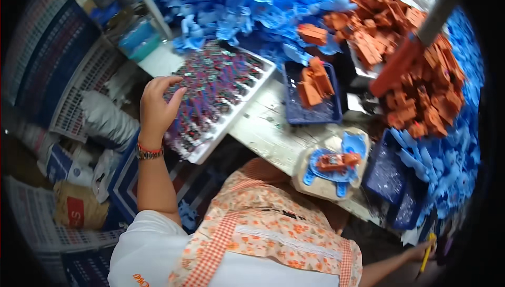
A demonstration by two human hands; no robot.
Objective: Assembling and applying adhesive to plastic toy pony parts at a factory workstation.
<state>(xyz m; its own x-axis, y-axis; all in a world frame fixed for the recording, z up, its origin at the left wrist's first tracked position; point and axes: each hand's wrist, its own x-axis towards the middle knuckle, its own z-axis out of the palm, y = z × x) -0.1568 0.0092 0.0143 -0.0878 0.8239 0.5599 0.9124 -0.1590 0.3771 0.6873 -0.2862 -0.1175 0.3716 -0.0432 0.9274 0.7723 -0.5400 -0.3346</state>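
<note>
My left hand hovers at the left side of a white tray, its thumb and fingers apart and curved over the contents. Packed in that tray are many small parts with red, blue and purple wires. Far off at the lower right, my right hand is closed around a slim yellow tool; its exact kind is too small to make out. In front of me a pale block-shaped holder carries a blue plastic shell, with an orange plastic piece lying in it.
Blue plastic shells are heaped at the back, more at the right. A pile of orange pieces lies there, with an orange-ended bar above. Dark blue bins stand on the white table. Bags fill the left.
</note>
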